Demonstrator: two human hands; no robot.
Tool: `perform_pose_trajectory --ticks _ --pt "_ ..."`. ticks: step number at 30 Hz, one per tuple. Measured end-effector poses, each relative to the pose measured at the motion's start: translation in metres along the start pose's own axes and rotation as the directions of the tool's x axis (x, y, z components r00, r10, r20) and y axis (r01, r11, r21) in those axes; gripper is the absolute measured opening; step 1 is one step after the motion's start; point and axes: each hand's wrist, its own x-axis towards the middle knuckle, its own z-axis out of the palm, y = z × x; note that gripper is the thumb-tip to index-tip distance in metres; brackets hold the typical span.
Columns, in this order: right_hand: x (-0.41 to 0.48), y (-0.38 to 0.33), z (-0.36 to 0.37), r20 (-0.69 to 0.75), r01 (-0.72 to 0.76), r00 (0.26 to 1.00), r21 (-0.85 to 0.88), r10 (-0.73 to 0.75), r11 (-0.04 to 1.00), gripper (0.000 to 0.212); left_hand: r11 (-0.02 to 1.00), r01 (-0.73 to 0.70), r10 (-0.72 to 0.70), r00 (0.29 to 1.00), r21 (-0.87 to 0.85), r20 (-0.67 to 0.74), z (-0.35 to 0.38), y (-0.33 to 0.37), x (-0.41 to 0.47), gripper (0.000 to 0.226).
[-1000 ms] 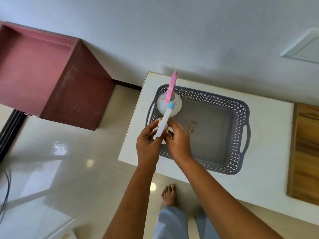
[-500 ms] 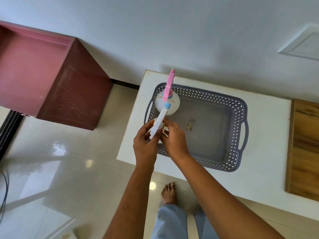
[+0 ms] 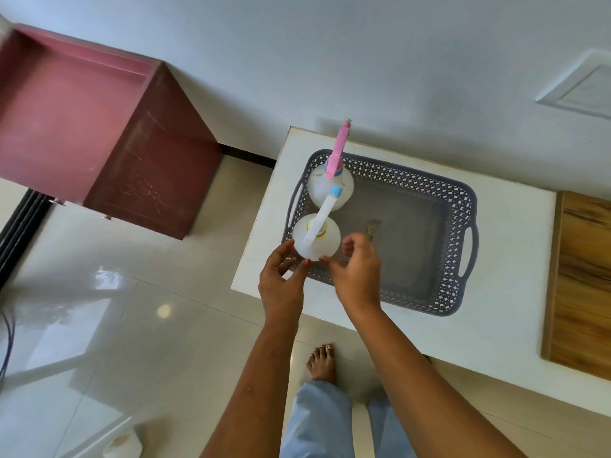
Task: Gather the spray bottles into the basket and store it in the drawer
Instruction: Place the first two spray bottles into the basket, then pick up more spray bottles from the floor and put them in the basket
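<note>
Head view, and the grey basket (image 3: 468, 206) is seen lying on the white counter (image 3: 515, 292), right of centre in the frame. Two bottles are stood upright in its left end. The pink-topped spray bottle (image 3: 318, 189) is placed toward the upper corner, and the white-topped spray bottle (image 3: 327, 243) is set just beside it, lower in the frame. The left hand (image 3: 281, 282) is held at the lower left edge of the white-topped bottle, its grip apart and its fingertips right at the plastic. Whether contact is made cannot be told. The right hand (image 3: 358, 276) is held at the bottle's lower right, fingers loosely curled, grip apart, nothing held. A red cabinet (image 3: 82, 120) is seen upper left and a wooden board (image 3: 582, 285) at the right edge. A bare foot (image 3: 322, 361) is planted on the glossy floor (image 3: 132, 325) below.
</note>
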Motion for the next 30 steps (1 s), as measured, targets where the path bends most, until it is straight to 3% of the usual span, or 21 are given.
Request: perform_pose_trajectory --ticks 5,10,13,18,23,30 --pt "-0.042 0.002 0.008 -0.073 0.088 0.994 0.009 -0.087 0.996 0.019 1.000 0.001 0.000 0.998 0.012 -0.065 -0.050 -0.030 -0.014 0.044" --pt "-0.103 0.003 0.042 0.154 0.205 0.968 -0.037 -0.197 0.978 0.008 0.993 0.084 -0.101 0.965 -0.081 -0.243 -0.127 -0.086 -0.046 0.044" --pt "-0.148 0.004 0.067 0.401 0.342 0.872 -0.093 -0.280 0.935 0.004 0.977 0.140 -0.190 0.916 -0.161 -0.354 -0.174 -0.127 -0.079 0.044" --pt "-0.235 0.005 0.099 0.689 0.567 0.641 -0.128 -0.338 0.814 0.013 0.940 0.187 -0.308 0.823 -0.286 -0.476 -0.242 -0.192 -0.151 0.042" --pt "-0.320 0.011 0.120 0.826 0.681 0.470 -0.114 -0.313 0.723 0.018 0.869 0.265 -0.465 0.726 -0.417 -0.507 -0.299 -0.254 -0.227 0.039" --pt "-0.418 0.007 0.202 0.946 0.851 0.237 -0.092 -0.221 0.518 0.023 0.765 0.290 -0.616 0.591 -0.576 -0.521 -0.388 -0.332 -0.273 0.036"
